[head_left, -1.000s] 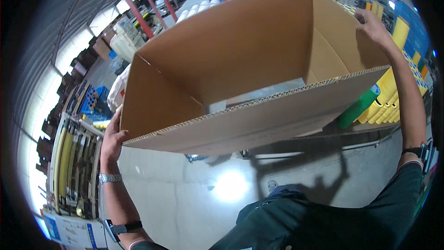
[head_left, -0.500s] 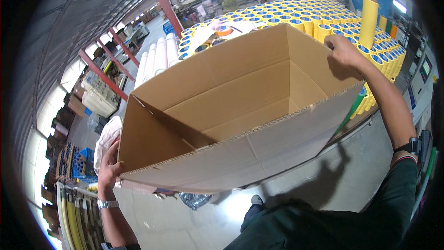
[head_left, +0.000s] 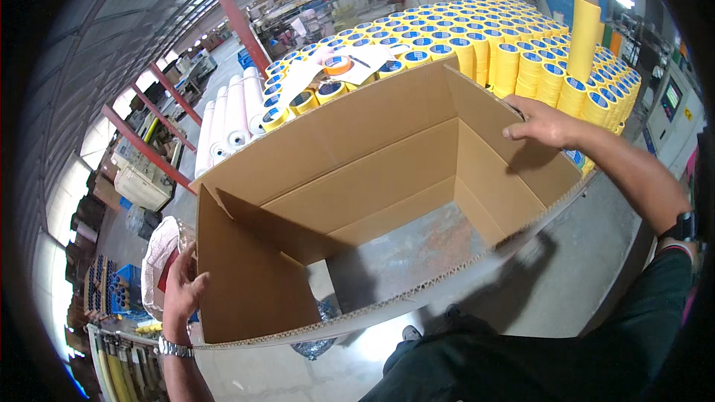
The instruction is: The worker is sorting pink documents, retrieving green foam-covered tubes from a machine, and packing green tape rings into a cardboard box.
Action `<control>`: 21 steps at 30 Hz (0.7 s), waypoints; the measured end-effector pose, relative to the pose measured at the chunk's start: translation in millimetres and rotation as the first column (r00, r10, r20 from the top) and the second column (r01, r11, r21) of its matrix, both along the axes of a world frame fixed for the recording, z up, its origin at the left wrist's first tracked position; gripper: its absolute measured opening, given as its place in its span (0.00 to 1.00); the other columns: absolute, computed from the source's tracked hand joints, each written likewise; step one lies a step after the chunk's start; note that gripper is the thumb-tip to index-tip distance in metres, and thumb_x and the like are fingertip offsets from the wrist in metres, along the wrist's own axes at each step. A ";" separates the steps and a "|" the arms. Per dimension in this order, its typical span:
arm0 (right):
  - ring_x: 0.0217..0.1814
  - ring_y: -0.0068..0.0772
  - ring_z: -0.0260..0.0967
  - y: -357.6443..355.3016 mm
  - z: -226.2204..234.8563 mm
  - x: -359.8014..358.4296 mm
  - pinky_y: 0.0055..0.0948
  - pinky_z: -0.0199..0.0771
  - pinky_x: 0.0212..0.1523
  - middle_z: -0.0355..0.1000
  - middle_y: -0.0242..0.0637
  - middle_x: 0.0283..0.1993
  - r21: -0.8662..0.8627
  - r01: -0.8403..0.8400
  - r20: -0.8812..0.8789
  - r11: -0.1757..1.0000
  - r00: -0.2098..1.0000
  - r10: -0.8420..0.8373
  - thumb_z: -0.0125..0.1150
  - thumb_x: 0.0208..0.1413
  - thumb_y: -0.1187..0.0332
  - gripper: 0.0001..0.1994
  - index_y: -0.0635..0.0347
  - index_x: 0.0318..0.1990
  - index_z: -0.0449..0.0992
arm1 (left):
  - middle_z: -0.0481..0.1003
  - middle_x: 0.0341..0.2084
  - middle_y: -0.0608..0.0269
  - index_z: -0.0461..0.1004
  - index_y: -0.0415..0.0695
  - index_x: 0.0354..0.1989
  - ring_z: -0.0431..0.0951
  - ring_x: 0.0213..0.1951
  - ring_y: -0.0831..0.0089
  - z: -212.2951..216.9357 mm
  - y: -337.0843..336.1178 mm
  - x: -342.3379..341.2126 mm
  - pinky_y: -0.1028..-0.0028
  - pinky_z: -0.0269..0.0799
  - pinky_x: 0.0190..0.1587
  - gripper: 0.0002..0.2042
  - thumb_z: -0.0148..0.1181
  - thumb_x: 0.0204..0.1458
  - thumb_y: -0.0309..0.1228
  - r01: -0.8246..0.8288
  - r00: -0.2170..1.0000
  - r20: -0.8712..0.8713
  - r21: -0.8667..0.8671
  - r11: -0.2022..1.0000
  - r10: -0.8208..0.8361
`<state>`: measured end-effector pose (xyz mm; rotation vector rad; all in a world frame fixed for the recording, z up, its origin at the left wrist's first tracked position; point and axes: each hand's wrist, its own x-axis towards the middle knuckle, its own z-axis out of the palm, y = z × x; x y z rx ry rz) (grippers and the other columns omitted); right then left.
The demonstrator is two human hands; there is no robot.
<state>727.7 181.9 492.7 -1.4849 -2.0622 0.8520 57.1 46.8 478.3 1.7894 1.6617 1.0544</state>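
Observation:
I hold a large brown cardboard box (head_left: 372,149) in front of me, with a pale outer side. Its top is open, and so is its bottom: a grey, rust-stained surface (head_left: 406,253) shows through it. My left hand (head_left: 182,290) grips the left wall, thumb inside and fingers outside. At the right wall, my right hand (head_left: 547,123) clasps the upper edge, its thumb on the inner face and its other fingers mostly hidden behind the cardboard.
Beyond the box, many yellow tape rolls (head_left: 514,67) stand in stacks, with white paper and an orange roll (head_left: 337,65) on top. White film rolls (head_left: 237,115) lie at the left. A machine with a screen (head_left: 670,104) stands at the right; a plastic-wrapped bundle (head_left: 314,346) lies on the floor.
The box has tipped and come lower, so its open bottom now shows. My right hand has moved down with its wall, and my left hand slightly down.

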 end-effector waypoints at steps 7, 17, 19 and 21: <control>0.62 0.43 0.67 -19.0 28.7 -23.2 0.43 0.67 0.62 0.67 0.50 0.62 -0.388 -0.175 0.118 0.905 0.964 0.237 0.62 0.58 0.51 0.36 0.65 0.67 0.59 | 0.80 0.24 0.57 0.63 0.35 0.66 0.82 0.31 0.71 33.9 25.5 133.9 0.71 0.75 0.36 0.41 0.76 0.43 0.35 0.088 0.560 -0.617 -0.619 0.781 -0.552; 0.71 0.59 0.55 -25.9 8.1 -30.0 0.44 0.53 0.73 0.58 0.64 0.67 0.125 -0.151 0.304 0.981 0.947 0.108 0.55 0.52 0.73 0.34 0.72 0.67 0.54 | 0.80 0.37 0.56 0.61 0.36 0.66 0.80 0.40 0.71 -1.2 73.3 110.8 0.70 0.75 0.43 0.40 0.76 0.44 0.31 0.181 0.894 -0.214 -0.629 0.756 -0.393; 0.74 0.57 0.50 -16.1 6.7 -41.4 0.45 0.52 0.73 0.51 0.62 0.71 0.043 -0.081 0.310 0.996 0.949 0.063 0.53 0.51 0.71 0.38 0.69 0.70 0.49 | 0.80 0.34 0.57 0.63 0.35 0.64 0.80 0.38 0.70 -3.0 86.7 105.0 0.70 0.75 0.42 0.39 0.77 0.43 0.31 0.234 0.898 -0.164 -0.604 0.761 -0.407; 0.74 0.60 0.51 -16.7 -14.1 -88.5 0.44 0.54 0.73 0.51 0.61 0.72 0.023 -0.117 0.484 0.993 0.870 0.091 0.54 0.56 0.66 0.37 0.72 0.70 0.47 | 0.81 0.31 0.56 0.64 0.35 0.63 0.80 0.37 0.69 -4.4 100.9 99.0 0.69 0.75 0.42 0.37 0.76 0.44 0.31 0.255 0.860 -0.214 -0.606 0.754 -0.463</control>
